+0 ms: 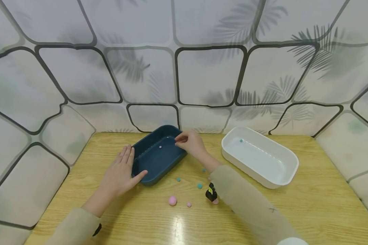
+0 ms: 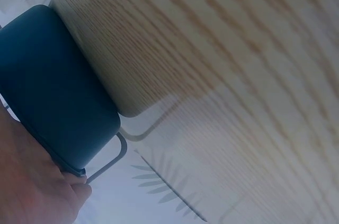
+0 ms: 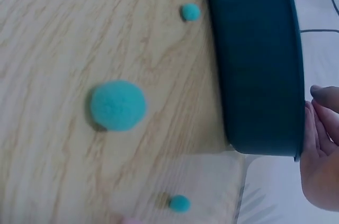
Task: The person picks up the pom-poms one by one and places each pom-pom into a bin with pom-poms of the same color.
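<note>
A dark blue tray [image 1: 151,163] lies on the wooden table with one small pink pom-pom [image 1: 160,147] in it. My left hand [image 1: 118,173] rests along its left edge, fingers straight and thumb spread over the near corner. Over the tray's right rim reaches my right hand [image 1: 191,144], thumb and fingertips close together above the inside; I cannot tell whether something small is between them. In the right wrist view, a large teal pom-pom [image 3: 118,105] and two smaller ones lie beside the tray's outer wall [image 3: 257,65].
To the right stands a white tray [image 1: 282,170] with a small teal pom-pom [image 1: 241,140] inside. Loose on the table in front are a large pink pom-pom [image 1: 172,200], a small pink one [image 1: 188,204] and several teal ones. A patterned wall surrounds the table's back and sides.
</note>
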`<state>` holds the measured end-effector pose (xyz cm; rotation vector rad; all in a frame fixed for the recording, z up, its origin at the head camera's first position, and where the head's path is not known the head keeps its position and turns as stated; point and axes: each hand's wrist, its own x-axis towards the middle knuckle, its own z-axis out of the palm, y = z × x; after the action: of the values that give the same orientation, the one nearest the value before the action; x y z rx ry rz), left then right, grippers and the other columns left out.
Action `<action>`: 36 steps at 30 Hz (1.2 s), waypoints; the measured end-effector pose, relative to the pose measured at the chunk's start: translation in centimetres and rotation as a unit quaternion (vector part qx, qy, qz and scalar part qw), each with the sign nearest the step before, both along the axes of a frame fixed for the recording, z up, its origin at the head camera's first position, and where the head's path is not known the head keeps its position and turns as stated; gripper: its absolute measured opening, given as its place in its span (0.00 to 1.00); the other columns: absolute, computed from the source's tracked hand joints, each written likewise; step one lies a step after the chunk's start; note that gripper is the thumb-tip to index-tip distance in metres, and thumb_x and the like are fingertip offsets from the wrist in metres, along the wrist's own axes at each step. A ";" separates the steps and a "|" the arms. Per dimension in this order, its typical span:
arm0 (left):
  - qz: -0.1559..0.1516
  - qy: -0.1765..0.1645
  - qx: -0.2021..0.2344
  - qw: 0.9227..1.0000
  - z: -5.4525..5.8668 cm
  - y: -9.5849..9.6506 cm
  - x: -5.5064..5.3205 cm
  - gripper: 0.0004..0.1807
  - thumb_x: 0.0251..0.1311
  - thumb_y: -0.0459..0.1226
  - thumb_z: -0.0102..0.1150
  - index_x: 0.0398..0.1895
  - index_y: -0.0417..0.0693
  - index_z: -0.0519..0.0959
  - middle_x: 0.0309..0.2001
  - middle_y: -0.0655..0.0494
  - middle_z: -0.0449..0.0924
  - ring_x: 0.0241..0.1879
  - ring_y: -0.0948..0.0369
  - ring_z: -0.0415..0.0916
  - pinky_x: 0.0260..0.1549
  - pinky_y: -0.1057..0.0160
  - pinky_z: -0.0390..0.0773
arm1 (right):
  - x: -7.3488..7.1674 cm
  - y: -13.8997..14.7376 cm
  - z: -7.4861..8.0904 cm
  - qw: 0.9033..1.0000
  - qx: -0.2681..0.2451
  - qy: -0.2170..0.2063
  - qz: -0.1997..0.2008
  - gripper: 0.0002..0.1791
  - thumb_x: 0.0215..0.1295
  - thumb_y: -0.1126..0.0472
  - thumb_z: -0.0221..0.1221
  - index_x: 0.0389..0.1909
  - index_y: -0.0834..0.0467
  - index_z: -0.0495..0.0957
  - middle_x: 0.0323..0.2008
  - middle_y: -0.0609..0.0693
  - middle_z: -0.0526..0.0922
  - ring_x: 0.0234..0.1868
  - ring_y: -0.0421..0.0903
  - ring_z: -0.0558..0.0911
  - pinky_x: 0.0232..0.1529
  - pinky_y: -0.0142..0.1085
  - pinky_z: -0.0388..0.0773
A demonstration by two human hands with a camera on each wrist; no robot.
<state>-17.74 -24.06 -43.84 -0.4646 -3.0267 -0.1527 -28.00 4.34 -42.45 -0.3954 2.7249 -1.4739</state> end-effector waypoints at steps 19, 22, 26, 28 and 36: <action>0.001 0.004 0.000 1.000 0.2 0.2 -0.1 0.56 0.73 0.63 0.54 0.81 0.24 0.52 0.83 0.28 0.50 0.83 0.34 0.48 0.81 0.38 0.58 | 2.5 5.7 2.0 0.998 -0.041 -0.041 -0.004 0.11 0.69 0.63 0.71 0.49 0.64 0.89 0.45 0.58 0.93 0.44 0.49 0.90 0.49 0.39 0.86; 0.001 0.005 -0.002 1.000 0.2 0.2 0.0 0.56 0.73 0.63 0.54 0.81 0.23 0.53 0.82 0.27 0.51 0.83 0.34 0.49 0.81 0.38 0.58 | 3.6 6.7 2.4 0.999 -0.037 -0.037 0.002 0.10 0.68 0.63 0.71 0.47 0.63 0.90 0.43 0.57 0.93 0.42 0.46 0.90 0.47 0.37 0.86; 0.000 0.008 -0.002 1.000 0.1 0.2 0.0 0.56 0.73 0.63 0.55 0.80 0.23 0.54 0.82 0.27 0.51 0.83 0.34 0.49 0.81 0.38 0.58 | 4.9 8.0 2.4 0.999 -0.025 -0.029 0.011 0.10 0.68 0.63 0.71 0.46 0.62 0.90 0.44 0.57 0.93 0.40 0.42 0.88 0.44 0.33 0.85; 0.000 0.010 -0.001 1.000 0.1 0.2 0.0 0.56 0.73 0.63 0.55 0.80 0.23 0.54 0.82 0.27 0.52 0.83 0.34 0.49 0.81 0.38 0.59 | 5.4 8.6 2.3 0.999 -0.017 -0.028 0.014 0.09 0.68 0.63 0.71 0.46 0.62 0.90 0.44 0.56 0.92 0.39 0.40 0.87 0.43 0.31 0.83; 0.000 0.012 0.001 1.000 -0.3 0.1 0.0 0.56 0.73 0.64 0.54 0.81 0.24 0.53 0.82 0.27 0.51 0.83 0.34 0.49 0.81 0.38 0.58 | 6.7 10.6 0.2 0.998 -0.002 -0.065 0.022 0.10 0.69 0.64 0.69 0.47 0.66 0.88 0.42 0.56 0.92 0.37 0.38 0.84 0.38 0.28 0.81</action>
<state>-17.72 -24.01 -44.11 -0.4637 -3.0022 -0.1477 -21.32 14.93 -42.24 -0.3444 2.5971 -1.4407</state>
